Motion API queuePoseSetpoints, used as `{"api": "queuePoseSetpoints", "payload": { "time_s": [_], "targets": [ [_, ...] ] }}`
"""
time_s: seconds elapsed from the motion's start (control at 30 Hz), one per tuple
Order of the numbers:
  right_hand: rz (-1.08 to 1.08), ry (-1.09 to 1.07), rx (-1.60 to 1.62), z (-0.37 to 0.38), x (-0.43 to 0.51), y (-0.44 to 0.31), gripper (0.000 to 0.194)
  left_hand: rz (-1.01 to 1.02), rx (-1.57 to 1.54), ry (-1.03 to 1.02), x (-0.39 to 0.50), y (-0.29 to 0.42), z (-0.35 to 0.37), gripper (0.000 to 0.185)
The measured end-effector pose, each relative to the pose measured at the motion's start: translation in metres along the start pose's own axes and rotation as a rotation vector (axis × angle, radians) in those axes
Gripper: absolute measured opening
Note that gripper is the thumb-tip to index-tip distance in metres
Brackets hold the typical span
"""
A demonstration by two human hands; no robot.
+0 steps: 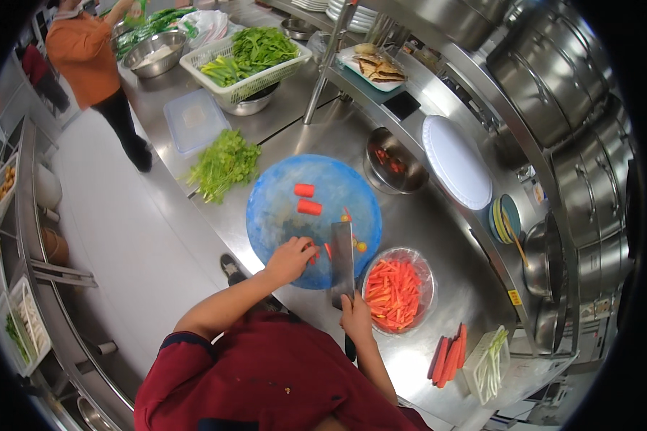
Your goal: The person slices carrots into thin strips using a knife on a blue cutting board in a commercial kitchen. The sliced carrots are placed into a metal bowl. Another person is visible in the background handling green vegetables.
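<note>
My right hand (357, 318) grips the handle of a cleaver (342, 258), its broad blade over the right part of a round blue cutting board (269, 231). At the board's lower middle, my left hand (292, 261) has its fingers on a piece of carrot (312, 252), mostly hidden beneath them. A thin carrot strip (328, 251) lies between hand and blade. Two short peeled carrot chunks (309, 207) rest farther up the board. Small carrot ends (360, 247) lie right of the blade. A plastic-lined bowl of carrot sticks (393, 295) stands beside the board.
Whole carrots (449, 361) and a basket of scallions (488, 366) lie at lower right. A steel bowl (393, 161) stands beyond the board, cilantro (226, 161) at its upper left. A shelf with a white oval tray (456, 161) borders the right. A person in orange (83, 54) stands upper left.
</note>
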State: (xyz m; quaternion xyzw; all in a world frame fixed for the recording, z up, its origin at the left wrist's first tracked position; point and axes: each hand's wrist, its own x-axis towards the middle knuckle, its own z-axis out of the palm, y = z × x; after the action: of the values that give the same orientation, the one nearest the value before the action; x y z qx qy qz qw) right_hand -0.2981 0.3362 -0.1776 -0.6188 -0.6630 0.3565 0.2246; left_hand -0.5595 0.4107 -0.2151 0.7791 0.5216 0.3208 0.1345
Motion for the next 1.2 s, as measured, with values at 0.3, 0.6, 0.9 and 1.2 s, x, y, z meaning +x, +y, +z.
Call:
{"api": "queuePoseSetpoints", "payload": {
  "time_s": [0.3,0.6,0.9,1.2],
  "targets": [
    [0.259,0.031,0.436,-0.023,-0.007,-0.039,0.027,0.137,0.232,-0.403,0.046,-0.014,-0.005,0.034],
    [0.309,0.121,0.407,-0.033,-0.032,-0.025,0.027,0.451,0.267,-0.621,0.073,-0.02,0.003,0.028],
    [0.261,0.151,0.407,-0.02,-0.038,-0.017,0.023,0.608,0.322,-0.708,0.094,-0.003,0.016,0.029],
    [0.266,0.2,0.458,-0.033,-0.047,-0.017,0.022,0.284,0.229,-0.811,0.093,-0.001,0.027,0.028]
  ]
}}
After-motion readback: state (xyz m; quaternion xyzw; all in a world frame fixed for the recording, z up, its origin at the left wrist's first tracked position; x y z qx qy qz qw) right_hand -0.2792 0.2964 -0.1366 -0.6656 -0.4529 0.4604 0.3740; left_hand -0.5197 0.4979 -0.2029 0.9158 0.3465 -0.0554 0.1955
